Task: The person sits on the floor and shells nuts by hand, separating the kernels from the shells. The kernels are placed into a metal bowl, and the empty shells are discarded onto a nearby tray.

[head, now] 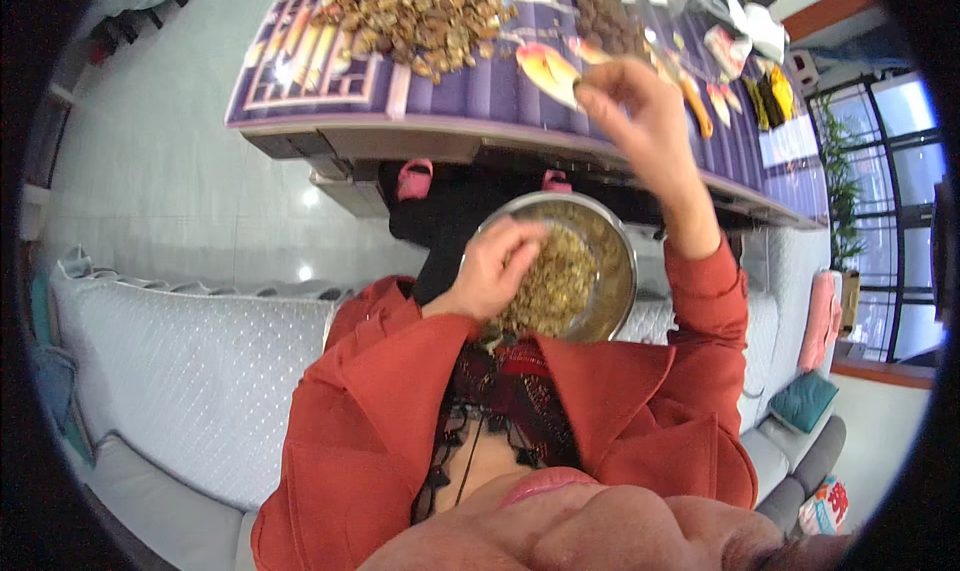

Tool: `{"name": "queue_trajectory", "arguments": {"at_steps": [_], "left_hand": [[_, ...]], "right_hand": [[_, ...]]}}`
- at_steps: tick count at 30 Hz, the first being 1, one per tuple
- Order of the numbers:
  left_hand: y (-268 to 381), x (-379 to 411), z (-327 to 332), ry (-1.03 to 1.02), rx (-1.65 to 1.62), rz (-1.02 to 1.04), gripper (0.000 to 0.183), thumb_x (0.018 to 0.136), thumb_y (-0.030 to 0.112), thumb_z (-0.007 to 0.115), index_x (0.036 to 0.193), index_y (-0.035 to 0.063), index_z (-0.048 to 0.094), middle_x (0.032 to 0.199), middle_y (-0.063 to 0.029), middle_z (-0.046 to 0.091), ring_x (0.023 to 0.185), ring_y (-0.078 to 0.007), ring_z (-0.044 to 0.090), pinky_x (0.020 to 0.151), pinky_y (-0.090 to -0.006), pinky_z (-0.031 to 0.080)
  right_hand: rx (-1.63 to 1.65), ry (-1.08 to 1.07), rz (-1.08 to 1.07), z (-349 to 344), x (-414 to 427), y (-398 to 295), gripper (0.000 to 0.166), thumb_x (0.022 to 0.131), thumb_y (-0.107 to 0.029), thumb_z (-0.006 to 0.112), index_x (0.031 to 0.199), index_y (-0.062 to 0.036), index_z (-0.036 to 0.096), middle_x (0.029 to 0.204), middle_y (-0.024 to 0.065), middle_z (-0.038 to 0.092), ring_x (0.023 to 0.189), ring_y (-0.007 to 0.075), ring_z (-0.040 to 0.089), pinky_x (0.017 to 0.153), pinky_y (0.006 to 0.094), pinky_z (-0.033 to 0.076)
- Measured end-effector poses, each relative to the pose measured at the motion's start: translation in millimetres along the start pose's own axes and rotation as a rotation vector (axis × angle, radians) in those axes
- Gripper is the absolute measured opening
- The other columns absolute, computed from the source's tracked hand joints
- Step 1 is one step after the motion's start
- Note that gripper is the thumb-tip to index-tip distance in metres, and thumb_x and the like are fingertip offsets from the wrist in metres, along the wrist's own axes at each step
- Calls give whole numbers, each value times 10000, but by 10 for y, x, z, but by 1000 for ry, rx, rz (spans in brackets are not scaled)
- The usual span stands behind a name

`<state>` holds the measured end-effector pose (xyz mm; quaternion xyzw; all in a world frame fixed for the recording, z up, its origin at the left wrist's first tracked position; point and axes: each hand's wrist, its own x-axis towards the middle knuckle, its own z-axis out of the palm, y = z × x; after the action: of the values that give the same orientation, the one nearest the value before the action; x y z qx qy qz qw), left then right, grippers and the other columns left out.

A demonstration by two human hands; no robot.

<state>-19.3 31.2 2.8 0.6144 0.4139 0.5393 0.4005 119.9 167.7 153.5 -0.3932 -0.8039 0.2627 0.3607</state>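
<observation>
A round steel bowl (628,271) rests at the person's lap, partly filled with small yellow-brown pieces (559,278), kind unclear. My left hand (499,263) is over the bowl's left side, its fingers curled; blur hides whether it holds anything. My right hand (641,113) is raised over the table's near edge, thumb and forefinger pinching a small dark piece (578,90). On the purple patterned table (480,90) a large heap of brown pieces (427,15) lies at left. Beyond my right hand is a pile of darker pieces (604,15).
An orange-yellow handle (697,109) lies on the table right of my right hand. White crumpled items (761,34) and a yellow and black packet (776,94) lie farther right. The table edge runs just beyond the bowl. A covered sofa (195,361) extends to both sides.
</observation>
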Motion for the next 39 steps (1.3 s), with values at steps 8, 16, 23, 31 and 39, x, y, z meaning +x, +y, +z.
{"name": "queue_trajectory", "arguments": {"at_steps": [8, 16, 23, 31, 39], "left_hand": [[235, -12, 190, 21, 26, 41, 439, 762, -24, 649, 1186, 64, 573, 843, -62, 515, 698, -156, 529, 602, -269, 438], [191, -64, 313, -74, -223, -59, 300, 840, -12, 584, 1137, 36, 581, 803, -16, 508, 715, -102, 525, 595, -231, 438], [183, -93, 343, -213, -391, -314, 256, 948, 84, 461, 1186, 44, 546, 806, 22, 526, 632, -47, 478, 576, -178, 410], [123, -121, 333, -262, -441, -322, 286, 975, 202, 447, 1201, 44, 526, 739, 47, 490, 578, -21, 364, 508, -178, 288], [110, -70, 307, -266, -186, 32, 233, 976, 173, 419, 1021, 13, 583, 856, -68, 597, 707, -141, 562, 616, -249, 442]], "right_hand": [[536, 195, 434, 570, -1552, 206, 180, 830, -162, 695, 835, -9, 600, 732, -21, 572, 668, 45, 485, 596, 207, 411], [650, 124, 431, 492, -1812, 176, 160, 881, -144, 626, 928, 4, 589, 772, -18, 586, 723, 38, 514, 628, 199, 420], [636, 26, 436, 482, -1928, 268, 145, 875, -122, 609, 800, -16, 544, 696, -12, 557, 628, 62, 494, 557, 229, 404], [322, -8, 306, 460, -1914, 247, 137, 838, -115, 616, 806, -3, 544, 657, 26, 532, 591, 73, 465, 520, 240, 377], [782, -122, 488, 490, -1935, 194, 153, 909, -126, 548, 950, 19, 570, 812, -44, 527, 737, 27, 459, 608, 218, 403]]}}
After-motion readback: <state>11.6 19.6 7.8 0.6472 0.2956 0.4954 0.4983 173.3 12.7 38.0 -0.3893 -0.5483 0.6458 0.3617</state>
